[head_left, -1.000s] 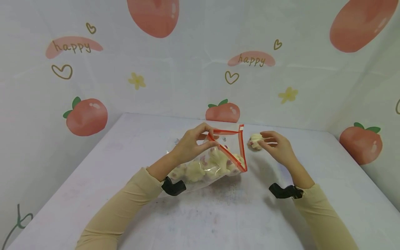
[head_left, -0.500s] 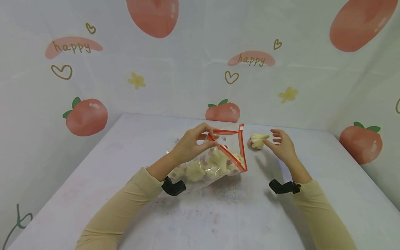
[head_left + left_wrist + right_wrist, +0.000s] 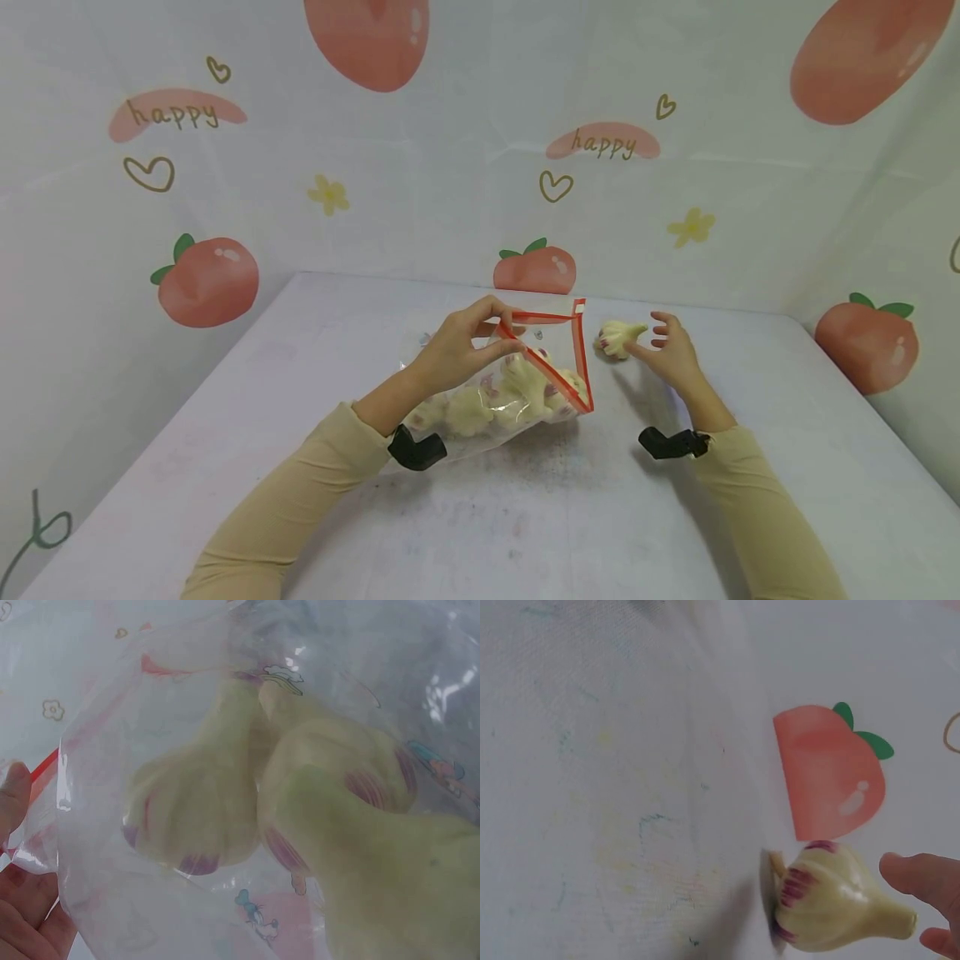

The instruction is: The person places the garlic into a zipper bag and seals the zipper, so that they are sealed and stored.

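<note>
A clear zip bag with a red-edged mouth lies on the table, its mouth spread toward the right. Several garlic bulbs show through its plastic. My left hand pinches the rim of the bag between thumb and fingers. To the right of the bag mouth, a single garlic bulb with purple streaks rests on the table, its stem pointing right. My right hand is beside that stem, thumb and fingers spread. In the right wrist view a gap shows between the thumb and the bulb.
The white table carries faint stains and marks. Behind it hangs a white cloth printed with red fruit, hearts and flowers. A black wrist mount sits on each of my wrists.
My right hand has drawn back from the loose garlic bulb, uncovering its stem, then shifted slightly left again. The left hand and the bag hold still.
</note>
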